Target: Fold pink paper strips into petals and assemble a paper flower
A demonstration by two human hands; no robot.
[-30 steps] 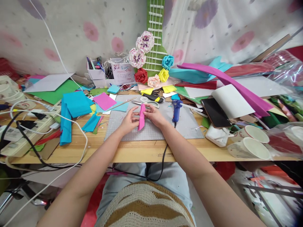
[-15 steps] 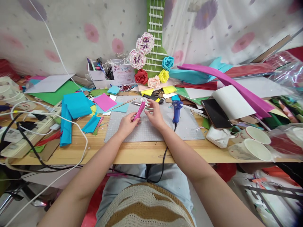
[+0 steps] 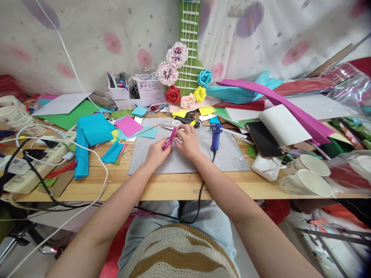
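A folded strip of pink paper (image 3: 171, 137) is pinched between both hands above the grey cutting mat (image 3: 232, 154). My left hand (image 3: 157, 152) grips its lower end with thumb and fingers. My right hand (image 3: 188, 141) closes on its upper end from the right. The strip tilts up and to the right. Just behind the hands lie scissors (image 3: 168, 126) and a thin wooden stick (image 3: 150, 127). A blue hot glue gun (image 3: 215, 135) stands on the mat to the right of my right hand, its black cord running off the table edge.
Blue paper sheets (image 3: 92, 129), a pink square (image 3: 127, 125) and a power strip with cables (image 3: 34, 154) crowd the left. A phone (image 3: 263, 138), white trays and paper cups (image 3: 314, 181) sit right. Paper flowers (image 3: 185, 92) and pen boxes (image 3: 133, 92) line the back.
The pink strip went from standing upright and flat to tilted and folded narrower. My right hand left it briefly, then closed back on its upper end.
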